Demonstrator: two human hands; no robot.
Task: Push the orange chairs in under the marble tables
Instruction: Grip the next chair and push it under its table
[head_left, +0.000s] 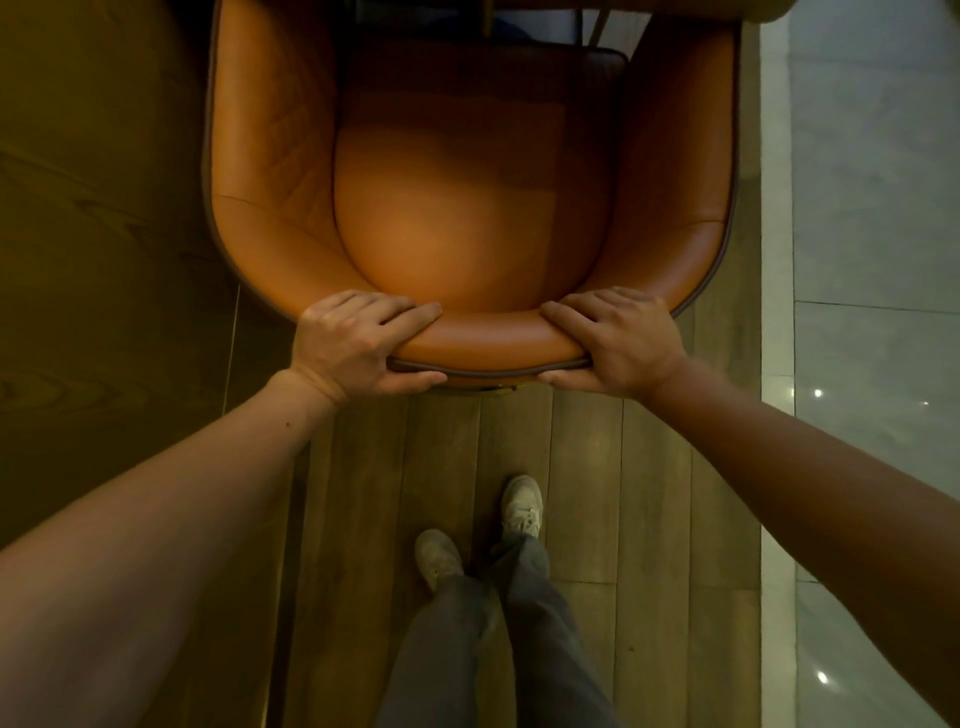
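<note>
**Plank floor, orange chair, two hands on its back**

Wooden planks (587, 467) run under and behind the orange chair (467, 208), which fills the upper middle of the view, seen from straight above. To the chair's left lies a darker stretch of wood grain (104, 208). To its right, past a pale border strip, lie glossy pale tiles (872, 208) with small spots of reflected light.

The chair is a rounded tub shape, its curved back nearest the person and its seat cushion (457, 218) facing away. Past the seat's far edge everything is dark, with a few thin struts showing, and no table can be made out with certainty.

Both hands hold the top rim of the chair back (493, 345). The left hand (353, 343) grips the rim's left part, fingers (405, 312) curled over onto the inner side and thumb pressed against the outer side. The right hand (618, 343) grips the right part in the same way. A stretch of bare rim shows between them, and both forearms reach out nearly straight.

Behind the chair, grey trousers (519, 649) and two light shoes stand on the planks, the right shoe (522, 506) nearer the chair than the left shoe (439, 561).
</note>
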